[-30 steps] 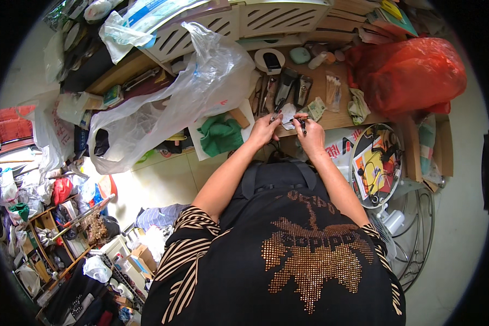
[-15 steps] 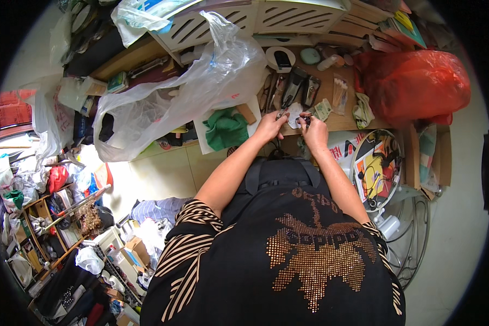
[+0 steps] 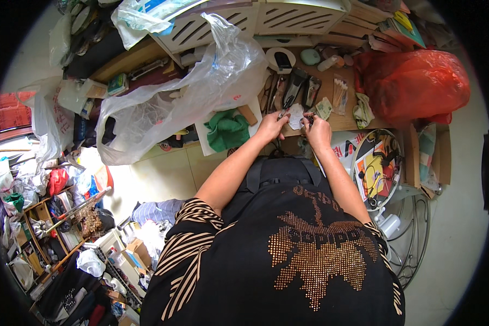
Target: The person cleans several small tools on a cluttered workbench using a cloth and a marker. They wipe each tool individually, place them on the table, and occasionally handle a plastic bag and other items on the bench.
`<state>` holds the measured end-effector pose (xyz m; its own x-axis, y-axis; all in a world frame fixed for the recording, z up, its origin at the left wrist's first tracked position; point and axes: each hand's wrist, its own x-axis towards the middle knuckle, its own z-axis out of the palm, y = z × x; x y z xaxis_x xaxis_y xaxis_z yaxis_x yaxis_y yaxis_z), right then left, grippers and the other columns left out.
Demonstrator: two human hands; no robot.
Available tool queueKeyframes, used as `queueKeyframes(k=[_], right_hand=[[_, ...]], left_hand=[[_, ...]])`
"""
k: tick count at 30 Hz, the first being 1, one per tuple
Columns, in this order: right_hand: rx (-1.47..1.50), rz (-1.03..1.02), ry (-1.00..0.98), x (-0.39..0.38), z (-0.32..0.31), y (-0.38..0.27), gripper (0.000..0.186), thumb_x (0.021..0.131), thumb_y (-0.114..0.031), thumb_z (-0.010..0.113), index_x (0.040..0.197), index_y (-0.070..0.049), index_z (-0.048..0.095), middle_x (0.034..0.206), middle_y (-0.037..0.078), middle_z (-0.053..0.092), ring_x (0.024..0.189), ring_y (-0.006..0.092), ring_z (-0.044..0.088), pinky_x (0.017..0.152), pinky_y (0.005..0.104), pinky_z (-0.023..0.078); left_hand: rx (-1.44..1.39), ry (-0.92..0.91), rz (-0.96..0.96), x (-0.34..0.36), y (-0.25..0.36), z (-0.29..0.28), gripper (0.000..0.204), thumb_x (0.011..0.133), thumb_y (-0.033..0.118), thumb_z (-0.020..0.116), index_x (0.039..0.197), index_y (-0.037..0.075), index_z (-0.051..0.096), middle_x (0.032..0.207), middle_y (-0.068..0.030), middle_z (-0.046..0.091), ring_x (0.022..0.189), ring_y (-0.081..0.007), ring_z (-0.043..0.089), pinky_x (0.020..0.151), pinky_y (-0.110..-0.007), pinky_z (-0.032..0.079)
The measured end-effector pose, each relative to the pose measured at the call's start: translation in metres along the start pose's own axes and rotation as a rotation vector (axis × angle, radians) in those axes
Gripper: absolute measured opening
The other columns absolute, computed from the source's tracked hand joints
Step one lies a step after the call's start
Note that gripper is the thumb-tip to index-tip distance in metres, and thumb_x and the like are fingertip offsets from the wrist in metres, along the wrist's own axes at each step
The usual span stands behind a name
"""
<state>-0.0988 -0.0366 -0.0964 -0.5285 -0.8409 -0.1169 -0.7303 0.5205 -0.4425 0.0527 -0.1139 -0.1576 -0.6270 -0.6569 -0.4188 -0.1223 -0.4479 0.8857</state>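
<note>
Both my hands work close together at the near edge of the wooden desk. My left hand (image 3: 271, 126) is closed, pinching a slim dark, metallic-looking piece at its fingertips, too small to name. My right hand (image 3: 317, 131) is also closed, with a small dark item between thumb and fingers; its kind does not show. Between the hands lies a crumpled white paper (image 3: 295, 116). Just beyond it are a black and silver hair clipper (image 3: 295, 84) and a second dark clipper-like device (image 3: 311, 90). Right of these lies a clear pack of cotton swabs (image 3: 339, 93).
A large clear plastic bag (image 3: 195, 89) spreads over the desk's left, beside a green cloth (image 3: 226, 130). At the right sits a red plastic bag (image 3: 415, 81). A round fan (image 3: 376, 168) stands below the desk edge. Clutter (image 3: 65, 217) fills the lower left.
My hands have drawn slightly apart, the right one moving a little to the right. More of the white paper shows between them. Both grips stay closed.
</note>
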Motion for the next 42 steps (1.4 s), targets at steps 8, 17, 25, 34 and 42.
queueKeyframes(k=[8, 17, 25, 34, 42], right_hand=[[0.101, -0.034, 0.13, -0.008, -0.029, -0.016, 0.026, 0.086, -0.034, 0.062, 0.09, -0.008, 0.067, 0.076, 0.019, 0.065, 0.075, 0.0367, 0.064, 0.066, 0.0441, 0.05], [0.201, -0.244, 0.064, -0.035, -0.051, -0.053, 0.025, 0.083, -0.034, 0.067, 0.093, -0.012, 0.065, 0.079, 0.013, 0.066, 0.073, 0.0346, 0.064, 0.061, 0.0425, 0.05], [0.126, -0.33, -0.056, -0.042, -0.049, -0.038, 0.021, 0.081, -0.028, 0.064, 0.098, -0.018, 0.066, 0.088, 0.012, 0.067, 0.079, 0.0321, 0.065, 0.066, 0.0427, 0.052], [0.978, 0.035, 0.181, -0.054, -0.07, 0.02, 0.02, 0.095, -0.018, 0.054, 0.091, 0.001, 0.061, 0.067, 0.002, 0.063, 0.064, 0.0089, 0.059, 0.06, 0.0226, 0.046], [1.03, 0.915, 0.68, -0.13, -0.098, 0.212, 0.04, 0.09, -0.037, 0.06, 0.066, -0.006, 0.054, 0.058, 0.001, 0.054, 0.048, 0.0107, 0.053, 0.044, 0.027, 0.043]], left_hand=[[-0.046, -0.007, -0.06, 0.002, 0.001, 0.001, 0.033, 0.092, 0.027, 0.055, 0.107, -0.003, 0.058, 0.083, -0.0093, 0.064, 0.047, -0.0167, 0.061, 0.047, -0.029, 0.048], [-0.495, -0.235, 0.065, -0.033, 0.047, 0.007, 0.035, 0.097, 0.028, 0.051, 0.117, 0.0, 0.058, 0.119, -0.0095, 0.062, 0.097, -0.0168, 0.063, 0.086, -0.033, 0.051], [-0.373, -0.262, 0.011, -0.052, 0.059, 0.021, 0.034, 0.094, 0.024, 0.057, 0.12, 0.002, 0.06, 0.095, -0.0027, 0.065, 0.081, -0.0087, 0.059, 0.074, -0.023, 0.046], [-0.483, 0.197, 0.075, -0.041, 0.061, 0.017, 0.027, 0.099, 0.033, 0.047, 0.086, 0.01, 0.044, 0.06, 0.0028, 0.034, 0.048, -0.0087, 0.035, 0.045, -0.027, 0.035], [-0.037, 0.25, 0.135, -0.034, 0.044, 0.035, 0.028, 0.099, 0.032, 0.047, 0.085, 0.008, 0.049, 0.054, 0.0043, 0.037, 0.041, -0.0058, 0.031, 0.037, -0.023, 0.028]])
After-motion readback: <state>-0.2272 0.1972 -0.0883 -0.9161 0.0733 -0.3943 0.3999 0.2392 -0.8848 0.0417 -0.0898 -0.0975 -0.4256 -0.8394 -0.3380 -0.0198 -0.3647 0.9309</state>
